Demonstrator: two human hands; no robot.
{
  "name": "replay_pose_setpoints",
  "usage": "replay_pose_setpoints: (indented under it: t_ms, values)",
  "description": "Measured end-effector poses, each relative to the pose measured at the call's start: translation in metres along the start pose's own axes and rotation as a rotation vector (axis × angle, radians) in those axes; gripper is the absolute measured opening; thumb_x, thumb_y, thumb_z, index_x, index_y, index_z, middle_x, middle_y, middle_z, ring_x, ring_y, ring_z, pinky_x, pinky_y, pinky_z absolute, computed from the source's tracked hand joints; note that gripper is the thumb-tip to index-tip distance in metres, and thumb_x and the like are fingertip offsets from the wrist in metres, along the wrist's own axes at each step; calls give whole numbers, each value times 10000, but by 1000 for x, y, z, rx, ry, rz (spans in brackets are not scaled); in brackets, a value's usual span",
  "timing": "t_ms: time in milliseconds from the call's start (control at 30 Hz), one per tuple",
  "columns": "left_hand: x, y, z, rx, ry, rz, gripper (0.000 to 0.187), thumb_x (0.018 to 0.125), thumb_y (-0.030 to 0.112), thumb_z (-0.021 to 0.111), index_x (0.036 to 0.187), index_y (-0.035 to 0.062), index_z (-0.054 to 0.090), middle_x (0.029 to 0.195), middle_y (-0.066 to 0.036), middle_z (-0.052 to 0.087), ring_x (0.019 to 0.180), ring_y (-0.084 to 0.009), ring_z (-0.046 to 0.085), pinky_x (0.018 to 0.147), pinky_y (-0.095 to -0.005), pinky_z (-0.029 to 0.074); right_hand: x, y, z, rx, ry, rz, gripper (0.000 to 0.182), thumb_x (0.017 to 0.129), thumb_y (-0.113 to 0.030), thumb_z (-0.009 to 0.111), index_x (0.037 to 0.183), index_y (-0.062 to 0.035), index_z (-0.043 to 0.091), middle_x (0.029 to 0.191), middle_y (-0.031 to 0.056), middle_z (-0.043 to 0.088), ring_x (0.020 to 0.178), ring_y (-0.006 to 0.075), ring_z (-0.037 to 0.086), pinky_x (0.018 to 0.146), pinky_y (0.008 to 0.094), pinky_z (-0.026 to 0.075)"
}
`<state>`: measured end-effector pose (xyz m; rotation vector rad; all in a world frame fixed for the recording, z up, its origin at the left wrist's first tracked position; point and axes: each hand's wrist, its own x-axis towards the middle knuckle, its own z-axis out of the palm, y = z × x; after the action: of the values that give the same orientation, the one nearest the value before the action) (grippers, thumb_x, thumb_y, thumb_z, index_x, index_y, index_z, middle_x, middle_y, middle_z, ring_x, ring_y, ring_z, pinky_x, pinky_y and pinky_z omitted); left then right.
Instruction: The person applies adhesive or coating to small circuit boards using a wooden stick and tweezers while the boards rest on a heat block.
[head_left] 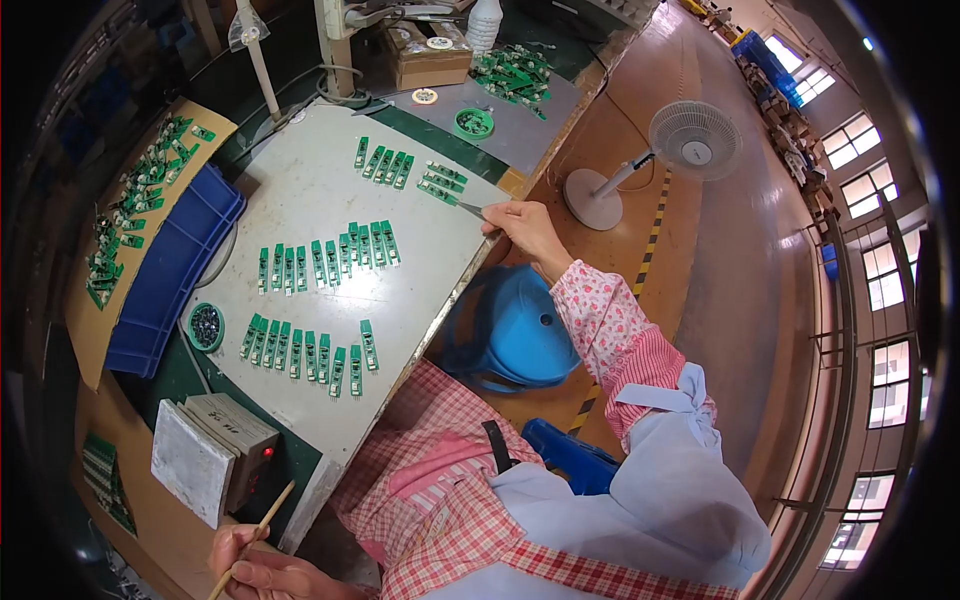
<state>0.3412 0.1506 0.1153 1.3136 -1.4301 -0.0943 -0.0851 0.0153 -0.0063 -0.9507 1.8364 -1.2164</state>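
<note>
My right hand [527, 228] is closed around metal tweezers [469, 208] at the table's right edge. Their tip meets the lowest board of a small stack of green circuit boards [442, 178]. At the bottom left, my left hand [262, 572] pinches a thin wooden stick [267, 517], its pointed end up beside a grey box with a red light [240, 445]. Between the hands, green boards lie on the pale work sheet [300, 185]: a short row at the top [385, 163], a middle row [330, 258] and a lower row [310, 355].
A blue bin [175, 270] and a cardboard tray of boards [150, 190] line the left side. Two green dishes of small parts [206, 327] [474, 123] stand on the bench. A blue stool [530, 325] and a standing fan [695, 140] are to the right.
</note>
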Motion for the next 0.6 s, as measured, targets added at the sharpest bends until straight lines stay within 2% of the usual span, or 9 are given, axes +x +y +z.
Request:
replay_pose_setpoints:
  t_ms: [100, 200, 300, 400, 600]
  values:
    - [1, 2, 2, 11, 2, 9, 309, 1072, 193, 292, 1072, -27, 508, 919, -112, 515, 759, -188, 501, 689, -313, 448, -2, -7, 0, -24, -9, 16, 249, 865, -200, 672, 956, 22, 736, 799, 58, 723, 775, 106, 626, 760, 262, 481]
    - [-2, 12, 11, -48, 138, -93, 397, 1043, 269, 430, 917, -69, 598, 779, -157, 626, 663, -262, 603, 592, -344, 506, -2, -9, -2, -69, -20, 17, 279, 895, -214, 664, 993, 43, 714, 822, 63, 715, 800, 109, 619, 789, 257, 476]
    - [-1, 12, 14, 31, 131, -37, 458, 1055, 301, 400, 901, -90, 583, 730, -154, 604, 619, -234, 589, 535, -303, 492, -4, -9, -4, -58, -23, 10, 283, 893, -221, 658, 1004, 33, 715, 830, 61, 720, 815, 106, 622, 796, 259, 471]
    - [-2, 15, 17, -14, 108, -42, 468, 1052, 315, 407, 885, -87, 579, 727, -152, 603, 623, -226, 587, 538, -308, 492, -5, -2, -8, -18, -23, -2, 281, 887, -224, 651, 1019, 16, 712, 836, 59, 724, 811, 105, 626, 758, 260, 473]
    - [-2, 18, 28, 68, 20, 39, 401, 1052, 238, 399, 873, -74, 577, 731, -148, 604, 602, -237, 573, 540, -303, 493, -18, 6, -10, 42, -29, -19, 270, 936, -223, 614, 1057, 14, 659, 841, 47, 710, 787, 94, 608, 721, 243, 462]
